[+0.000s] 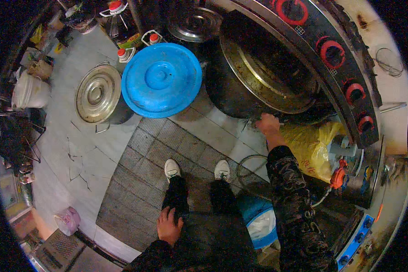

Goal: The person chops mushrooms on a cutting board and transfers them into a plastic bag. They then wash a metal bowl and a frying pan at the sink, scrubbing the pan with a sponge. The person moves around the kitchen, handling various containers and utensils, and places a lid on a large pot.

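My right hand (268, 124) reaches out at the right of centre, at the near rim of a large dark pot (229, 91); its fingers look curled, but whether they grip the pot's edge or handle cannot be told. A wide metal pan or lid (239, 64) lies tilted on that pot, partly in shadow. My left hand (170, 225) rests low by my left thigh, fingers apart, holding nothing. A blue plastic lid (187, 73) covers a round container left of the dark pot. Beside it stands a metal pot with a dull metal lid (108, 95).
Plastic jugs with red caps (122, 53) stand behind the blue lid. A control panel with red-ringed knobs (355, 94) curves along the right, above a yellow plastic bag (297, 149). A hose loop (239, 170) lies near my right foot; a dark mat (136, 190) is underfoot.
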Motion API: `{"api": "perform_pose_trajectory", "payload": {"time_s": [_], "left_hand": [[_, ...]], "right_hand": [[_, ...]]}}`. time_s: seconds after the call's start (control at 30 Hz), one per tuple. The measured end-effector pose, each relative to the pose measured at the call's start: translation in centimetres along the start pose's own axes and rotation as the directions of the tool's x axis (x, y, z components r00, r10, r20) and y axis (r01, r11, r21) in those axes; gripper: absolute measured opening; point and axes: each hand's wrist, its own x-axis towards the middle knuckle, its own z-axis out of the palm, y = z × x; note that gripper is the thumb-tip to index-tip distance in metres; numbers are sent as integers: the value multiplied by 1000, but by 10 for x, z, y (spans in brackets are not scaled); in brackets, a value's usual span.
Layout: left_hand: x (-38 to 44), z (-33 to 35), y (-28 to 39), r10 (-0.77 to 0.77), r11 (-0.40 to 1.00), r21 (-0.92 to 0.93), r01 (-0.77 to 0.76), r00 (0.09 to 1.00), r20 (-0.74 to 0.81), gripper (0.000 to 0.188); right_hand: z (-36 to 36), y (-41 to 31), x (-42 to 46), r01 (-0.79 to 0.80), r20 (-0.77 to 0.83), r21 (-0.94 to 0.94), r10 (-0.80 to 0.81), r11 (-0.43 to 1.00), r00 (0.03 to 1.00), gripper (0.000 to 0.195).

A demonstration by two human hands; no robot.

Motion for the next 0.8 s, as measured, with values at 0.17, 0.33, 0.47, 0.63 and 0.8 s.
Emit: {"api": "perform_pose_trajectory", "payload": {"time_s": [0.17, 0.33, 0.47, 0.63, 0.8], "left_hand": [[-6, 8, -4, -20, 1000, 9, 20, 999, -34, 43], [-6, 2, 1, -25, 999, -22, 23, 998, -60, 40], [-9, 11, -5, 15, 1000, -11, -16, 996, -92, 39], [-2, 0, -3, 20, 998, -52, -20, 1000, -5, 40], [3, -4, -7, 17, 1000, -26, -17, 1000, -7, 39]], "right_hand": [[-2, -30, -20, 19, 6, 217, -21, 976, 1000, 38], [-20, -63, -40, -33, 101, 213, 11, 976, 995, 42], [-22, -78, -54, -46, 143, 252, 10, 967, 990, 42], [-13, -84, -71, -59, 168, 277, 12, 959, 986, 41], [-4, -93, -91, 3, 102, 301, -35, 954, 994, 32]]}}
